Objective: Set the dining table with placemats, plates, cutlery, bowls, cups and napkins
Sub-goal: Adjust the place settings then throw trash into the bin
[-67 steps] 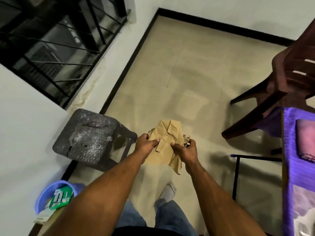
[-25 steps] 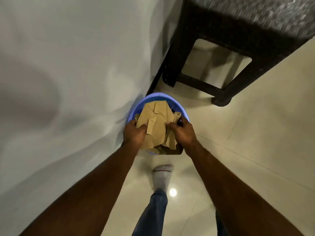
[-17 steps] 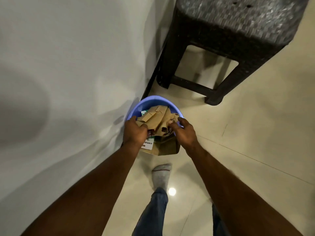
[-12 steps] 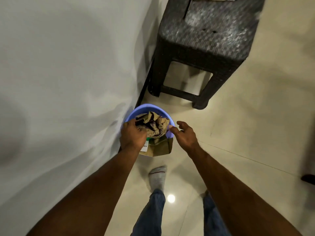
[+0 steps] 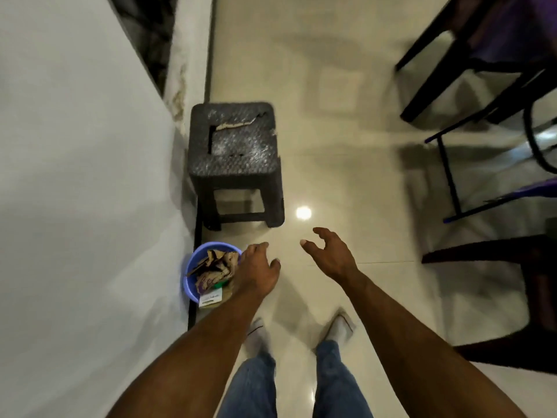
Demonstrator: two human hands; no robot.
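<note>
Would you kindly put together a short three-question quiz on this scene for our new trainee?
1. True or false: the left hand is gripping the crumpled brown paper.
2. Where does the paper lie? A) on the dark stool B) in the blue basin C) on the floor
3. Fill in: the right hand holds ____.

Key: 1 false, both hands are open and empty. 2 B, by the wall, with other packaging. 3 nothing.

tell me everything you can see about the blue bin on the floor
The blue bin is a small round tub, seemingly plastic, standing upright on the tiled floor against the wall, just in front of the dark stool. It is stuffed with crumpled brown paper, and a white label pokes over its near rim. Neither hand grips it.
</note>
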